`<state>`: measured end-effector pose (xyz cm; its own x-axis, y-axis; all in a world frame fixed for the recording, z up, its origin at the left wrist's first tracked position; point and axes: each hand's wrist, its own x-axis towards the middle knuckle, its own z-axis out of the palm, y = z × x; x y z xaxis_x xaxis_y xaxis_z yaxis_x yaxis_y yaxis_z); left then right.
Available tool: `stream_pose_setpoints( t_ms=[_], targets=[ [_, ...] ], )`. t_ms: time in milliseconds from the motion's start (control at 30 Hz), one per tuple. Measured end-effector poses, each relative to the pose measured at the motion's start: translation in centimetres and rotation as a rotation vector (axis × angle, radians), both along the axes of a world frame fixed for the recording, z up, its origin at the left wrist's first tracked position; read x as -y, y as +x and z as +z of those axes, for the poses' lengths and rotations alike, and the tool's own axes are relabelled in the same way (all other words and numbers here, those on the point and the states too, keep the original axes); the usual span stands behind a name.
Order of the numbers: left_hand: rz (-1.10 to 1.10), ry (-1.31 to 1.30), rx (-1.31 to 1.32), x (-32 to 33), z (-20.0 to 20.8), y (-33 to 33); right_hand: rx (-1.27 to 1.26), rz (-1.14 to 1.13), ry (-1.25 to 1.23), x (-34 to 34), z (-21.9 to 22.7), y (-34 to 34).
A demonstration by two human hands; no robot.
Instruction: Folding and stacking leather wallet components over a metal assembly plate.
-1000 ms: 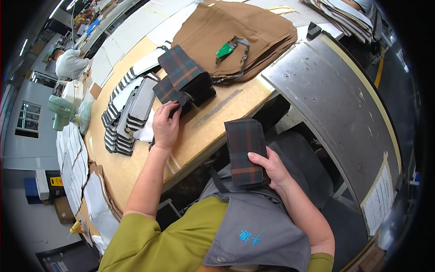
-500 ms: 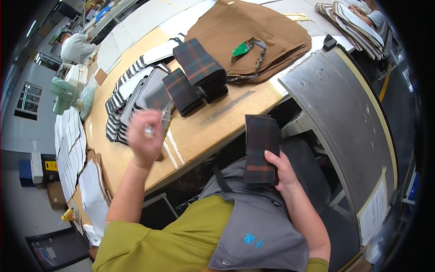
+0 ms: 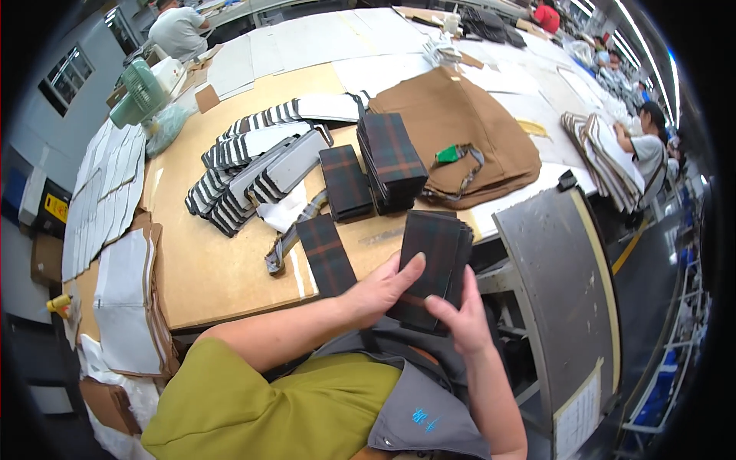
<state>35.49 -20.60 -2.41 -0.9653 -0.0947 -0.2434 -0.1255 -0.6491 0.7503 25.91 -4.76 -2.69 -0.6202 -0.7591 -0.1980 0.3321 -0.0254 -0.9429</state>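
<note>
A stack of dark plaid fabric pieces (image 3: 437, 253) is held over my lap at the table's near edge. My right hand (image 3: 466, 318) grips its right side, thumb on top. My left hand (image 3: 383, 290) closes on its lower left side, thumb across the top piece; some of its fingers are hidden beneath. Left of the stack, a plaid piece (image 3: 326, 249) lies flat on the wooden table (image 3: 230, 284), its lower end behind my left forearm. Farther back stand a tall plaid stack (image 3: 392, 157) and a lower plaid stack (image 3: 345, 182).
Bundles of black-and-white striped pieces (image 3: 257, 172) lie left of the plaid stacks. Behind are brown fabric panels (image 3: 460, 123) with a patterned strap (image 3: 469, 172). A grey metal board (image 3: 563, 268) stands at my right. Other people work farther off.
My left hand, raised and blurred over the table before, has come down to the stack in my right hand. A plaid piece now lies on the near table. The view has shifted.
</note>
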Motion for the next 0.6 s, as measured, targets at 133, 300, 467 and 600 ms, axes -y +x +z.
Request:
stream_pose_setpoints(
  t_ms=[133, 300, 467, 600],
  targets=[
    [0.185, -0.343, -0.156, -2.3, -1.5, -0.1, -0.233, 0.117, 0.058, 0.3, 0.7, 1.3],
    [0.195, -0.12, -0.073, -0.6, -1.1, 1.6, -0.388, 0.235, 0.145, 0.7, 1.3, 1.5],
    [0.466, -0.255, 0.03, 4.4, -1.1, 3.2, -0.695, 0.287, 0.306, 0.9, 3.9, 0.7],
    [0.764, -0.247, 0.08, 12.9, 0.7, 3.0, -0.651, 0.15, 0.34, -1.8, 6.2, -2.3]
  ],
)
